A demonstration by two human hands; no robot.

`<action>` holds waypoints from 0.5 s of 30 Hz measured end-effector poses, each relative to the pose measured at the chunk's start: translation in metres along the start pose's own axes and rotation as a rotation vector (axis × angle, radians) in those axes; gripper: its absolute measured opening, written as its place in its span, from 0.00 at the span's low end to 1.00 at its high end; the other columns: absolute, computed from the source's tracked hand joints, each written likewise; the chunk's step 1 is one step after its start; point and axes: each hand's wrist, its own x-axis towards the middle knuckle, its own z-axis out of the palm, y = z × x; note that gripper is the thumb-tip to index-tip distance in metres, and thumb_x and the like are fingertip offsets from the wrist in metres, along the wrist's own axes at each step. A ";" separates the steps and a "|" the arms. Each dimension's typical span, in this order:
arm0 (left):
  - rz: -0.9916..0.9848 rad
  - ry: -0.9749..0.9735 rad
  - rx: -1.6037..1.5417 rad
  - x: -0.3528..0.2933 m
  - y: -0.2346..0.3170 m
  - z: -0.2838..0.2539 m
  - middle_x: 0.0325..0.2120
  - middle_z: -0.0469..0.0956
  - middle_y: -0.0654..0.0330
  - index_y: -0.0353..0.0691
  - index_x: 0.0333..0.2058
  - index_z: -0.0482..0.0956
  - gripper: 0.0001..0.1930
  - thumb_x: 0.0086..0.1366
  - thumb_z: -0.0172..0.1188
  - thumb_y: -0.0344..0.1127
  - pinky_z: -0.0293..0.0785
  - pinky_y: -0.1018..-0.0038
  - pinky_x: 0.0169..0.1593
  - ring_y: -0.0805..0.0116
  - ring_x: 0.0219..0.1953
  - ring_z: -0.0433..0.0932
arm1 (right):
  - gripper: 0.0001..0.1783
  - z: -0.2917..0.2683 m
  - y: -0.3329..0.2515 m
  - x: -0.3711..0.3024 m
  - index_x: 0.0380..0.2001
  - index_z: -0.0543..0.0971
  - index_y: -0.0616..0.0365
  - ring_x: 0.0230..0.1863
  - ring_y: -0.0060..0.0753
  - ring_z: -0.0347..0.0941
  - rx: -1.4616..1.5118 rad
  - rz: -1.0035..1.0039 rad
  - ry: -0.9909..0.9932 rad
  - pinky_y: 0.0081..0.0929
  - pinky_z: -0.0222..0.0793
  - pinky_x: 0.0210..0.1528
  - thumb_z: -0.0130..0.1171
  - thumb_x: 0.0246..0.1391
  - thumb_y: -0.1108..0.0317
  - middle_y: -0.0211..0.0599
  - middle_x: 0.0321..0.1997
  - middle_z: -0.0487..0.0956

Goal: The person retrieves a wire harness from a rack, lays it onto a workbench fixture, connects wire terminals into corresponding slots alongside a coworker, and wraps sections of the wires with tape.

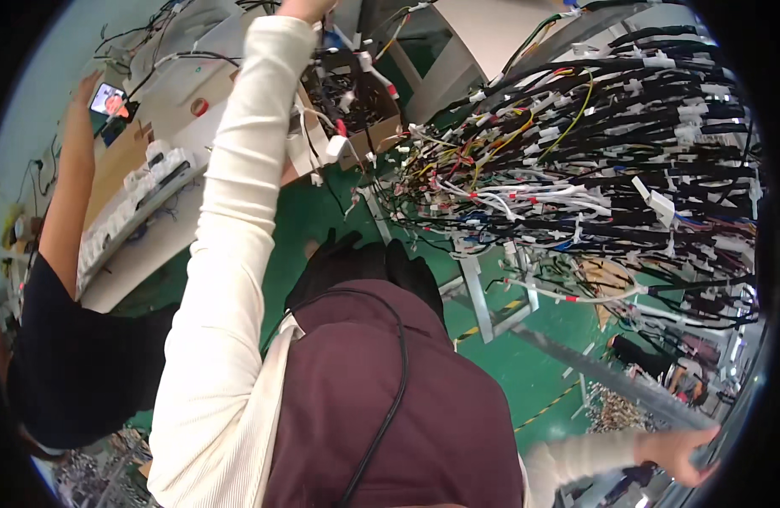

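While your right hand [679,455] splays below the cables [593,161], your left hand [308,8] is leftward, cropped. I can't tell its grip.

Four o'clock: the right hand [676,451] has air around it, a grey beam [606,372] just above. Half past four, a gap over green floor [529,381]! Two o'clock's walled off by cables [610,182]. Twelve, a cardboard box [384,133] and loose wires [341,128] crowd in; the left hand [305,8], cropped at eleven, looks hemmed.
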 end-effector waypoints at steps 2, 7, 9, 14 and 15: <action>-0.026 -0.068 -0.120 0.014 -0.016 -0.015 0.18 0.74 0.66 0.40 0.22 0.74 0.12 0.52 0.69 0.37 0.63 0.76 0.24 0.78 0.20 0.69 | 0.21 -0.023 -0.058 -0.024 0.36 0.76 0.66 0.42 0.47 0.77 0.983 0.215 0.217 0.48 0.76 0.46 0.64 0.56 0.55 0.47 0.38 0.79; -0.092 -0.098 -0.073 -0.003 0.022 -0.042 0.20 0.76 0.64 0.34 0.26 0.78 0.12 0.52 0.69 0.37 0.68 0.75 0.27 0.75 0.23 0.72 | 0.27 -0.057 -0.359 -0.114 0.54 0.75 0.54 0.69 0.47 0.61 1.362 -0.312 -0.834 0.57 0.41 0.72 0.65 0.53 0.56 0.41 0.57 0.76; 0.094 0.011 -0.181 -0.011 0.022 -0.011 0.21 0.79 0.56 0.30 0.30 0.79 0.16 0.55 0.66 0.41 0.73 0.68 0.32 0.69 0.26 0.76 | 0.35 -0.025 -0.400 -0.193 0.57 0.72 0.58 0.70 0.57 0.57 0.999 -0.542 -1.034 0.59 0.40 0.73 0.66 0.50 0.50 0.54 0.59 0.73; 0.271 -0.184 0.292 -0.042 -0.049 0.068 0.58 0.63 0.31 0.28 0.57 0.65 0.46 0.55 0.65 0.64 0.53 0.46 0.66 0.32 0.64 0.57 | 0.37 -0.089 -0.374 -0.276 0.47 0.81 0.64 0.60 0.55 0.69 0.641 -1.168 -1.308 0.57 0.57 0.62 0.60 0.48 0.39 0.55 0.52 0.79; 0.314 -0.227 0.290 -0.064 -0.058 0.059 0.57 0.63 0.31 0.27 0.59 0.62 0.47 0.56 0.63 0.64 0.54 0.46 0.66 0.31 0.63 0.58 | 0.43 -0.105 -0.366 -0.254 0.50 0.78 0.67 0.62 0.58 0.67 0.690 -1.257 -1.497 0.62 0.54 0.64 0.62 0.46 0.35 0.59 0.53 0.77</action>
